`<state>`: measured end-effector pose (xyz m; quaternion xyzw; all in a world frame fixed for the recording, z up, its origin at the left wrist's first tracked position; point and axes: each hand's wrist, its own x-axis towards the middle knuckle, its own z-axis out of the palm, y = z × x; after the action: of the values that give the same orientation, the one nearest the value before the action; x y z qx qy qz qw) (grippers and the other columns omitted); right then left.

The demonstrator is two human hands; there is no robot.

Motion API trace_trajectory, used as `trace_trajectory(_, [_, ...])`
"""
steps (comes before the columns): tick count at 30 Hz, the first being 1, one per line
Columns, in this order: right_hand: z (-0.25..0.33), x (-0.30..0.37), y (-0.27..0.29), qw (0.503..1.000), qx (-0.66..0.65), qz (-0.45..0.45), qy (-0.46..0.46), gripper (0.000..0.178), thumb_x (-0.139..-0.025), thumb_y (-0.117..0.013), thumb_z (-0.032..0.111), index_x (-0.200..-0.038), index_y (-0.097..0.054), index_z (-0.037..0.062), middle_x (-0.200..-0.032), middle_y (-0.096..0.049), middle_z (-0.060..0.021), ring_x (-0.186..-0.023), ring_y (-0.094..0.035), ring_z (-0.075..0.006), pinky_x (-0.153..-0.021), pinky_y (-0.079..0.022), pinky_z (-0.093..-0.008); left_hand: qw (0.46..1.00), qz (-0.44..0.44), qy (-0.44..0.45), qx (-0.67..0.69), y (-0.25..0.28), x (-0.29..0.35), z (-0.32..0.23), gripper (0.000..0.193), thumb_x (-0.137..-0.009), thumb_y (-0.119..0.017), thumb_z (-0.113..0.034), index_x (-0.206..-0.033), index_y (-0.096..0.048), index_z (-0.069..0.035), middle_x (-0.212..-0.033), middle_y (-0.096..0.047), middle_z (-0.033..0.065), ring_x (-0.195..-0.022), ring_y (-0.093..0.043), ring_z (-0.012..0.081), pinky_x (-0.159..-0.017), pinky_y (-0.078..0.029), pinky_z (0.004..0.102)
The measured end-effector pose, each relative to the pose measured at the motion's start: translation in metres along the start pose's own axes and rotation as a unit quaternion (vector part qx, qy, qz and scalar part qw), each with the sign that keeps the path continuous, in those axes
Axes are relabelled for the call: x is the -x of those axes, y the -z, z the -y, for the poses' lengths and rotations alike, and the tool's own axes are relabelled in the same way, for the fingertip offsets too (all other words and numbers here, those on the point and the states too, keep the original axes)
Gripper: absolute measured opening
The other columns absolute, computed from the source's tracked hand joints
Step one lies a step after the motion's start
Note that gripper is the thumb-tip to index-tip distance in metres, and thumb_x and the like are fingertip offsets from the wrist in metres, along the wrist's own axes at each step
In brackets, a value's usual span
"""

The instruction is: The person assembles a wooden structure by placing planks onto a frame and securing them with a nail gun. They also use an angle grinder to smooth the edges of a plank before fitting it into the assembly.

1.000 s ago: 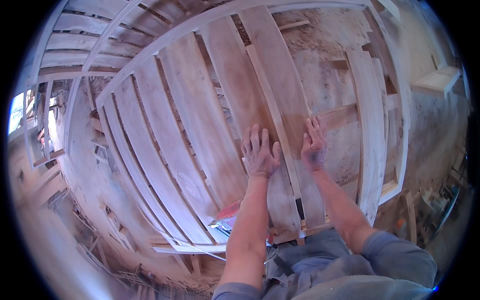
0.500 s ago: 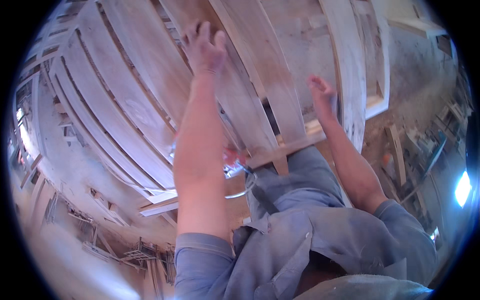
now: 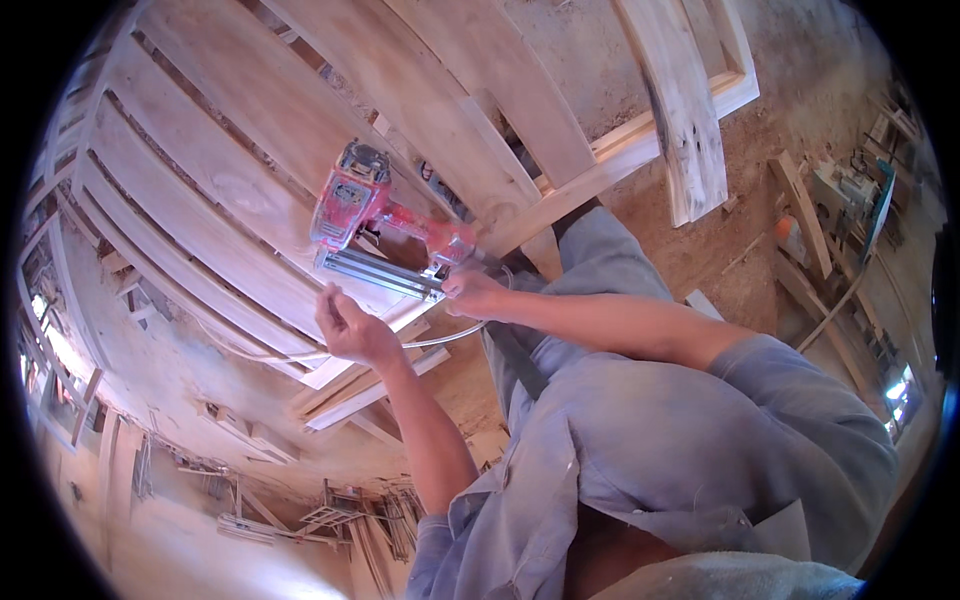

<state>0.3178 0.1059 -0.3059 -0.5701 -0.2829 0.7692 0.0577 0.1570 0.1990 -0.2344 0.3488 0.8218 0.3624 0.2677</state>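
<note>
Both arms [image 3: 620, 325] bent, left hand [image 3: 354, 330] half-curled, right hand [image 3: 476, 295] at nail gun [image 3: 358, 208]

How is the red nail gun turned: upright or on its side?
Apparently on its side: the nail gun shows its handle and magazine in profile from above. Whether it rests on the wooden slats, I cannot tell.

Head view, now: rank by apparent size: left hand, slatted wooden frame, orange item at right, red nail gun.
1. Slatted wooden frame
2. Red nail gun
3. Left hand
4. Orange item
</note>
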Motion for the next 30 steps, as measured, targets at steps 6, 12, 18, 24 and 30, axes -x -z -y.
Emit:
trace_trajectory(6, [0.054, 0.011, 0.001, 0.971, 0.175, -0.159, -0.027, 0.011, -0.074, -0.063, 0.018, -0.077, -0.068, 0.0084, -0.080, -0.068, -0.0192, -0.080, -0.068, -0.0362, -0.072, -0.052, -0.0464, 0.997, -0.005, 0.061, 0.040, 0.025, 0.015, 0.023, 0.020, -0.094, -0.056, -0.002, -0.106, -0.068, 0.007, -0.100, -0.068, 0.0073, -0.090, -0.062, 0.0148, -0.081, -0.049, 0.0268])
trace_trajectory(12, [0.069, 0.028, 0.012, 0.932, 0.159, -0.321, 0.058, 0.025, -0.075, -0.067, 0.011, -0.098, -0.057, 0.0089, -0.085, -0.064, -0.0140, -0.086, -0.063, -0.0376, -0.074, -0.048, -0.0497, 0.997, 0.013, 0.070, 0.029, 0.034, 0.003, 0.034, 0.021, -0.094, -0.055, -0.003, -0.108, -0.067, 0.008, -0.100, -0.068, 0.0082, -0.091, -0.063, 0.0157, -0.082, -0.049, 0.0277])
trace_trajectory(18, [0.095, 0.018, 0.035, 0.862, 0.273, -0.373, 0.208, 0.045, -0.075, -0.066, 0.009, -0.118, -0.050, 0.0062, -0.113, -0.055, -0.0214, -0.106, -0.053, -0.0411, -0.088, -0.046, -0.0475, 0.998, -0.001, 0.008, 0.056, 0.026, -0.039, 0.035, 0.019, -0.093, -0.053, -0.001, -0.103, -0.066, 0.009, -0.098, -0.069, 0.0093, -0.091, -0.063, 0.0177, -0.087, -0.050, 0.0299])
trace_trajectory(24, [0.123, -0.027, 0.058, 0.967, 0.177, -0.172, 0.070, 0.052, -0.069, -0.064, 0.004, -0.121, -0.055, 0.0035, -0.092, -0.066, -0.0236, -0.092, -0.066, -0.0376, -0.082, -0.052, -0.0471, 0.998, 0.009, -0.043, 0.042, -0.018, -0.101, 0.010, 0.020, -0.091, -0.054, 0.000, -0.102, -0.066, 0.011, -0.098, -0.069, 0.0121, -0.091, -0.064, 0.0191, -0.086, -0.050, 0.0303])
trace_trajectory(30, [0.131, -0.020, 0.074, 0.986, 0.073, -0.077, 0.128, 0.038, -0.066, -0.069, 0.008, -0.103, -0.063, -0.0001, -0.086, -0.067, -0.0217, -0.082, -0.067, -0.0329, -0.072, -0.053, -0.0411, 0.990, -0.007, -0.010, 0.142, -0.070, -0.143, -0.040, 0.026, -0.089, -0.059, -0.003, -0.109, -0.066, 0.012, -0.102, -0.069, 0.0147, -0.094, -0.065, 0.0199, -0.088, -0.050, 0.0301])
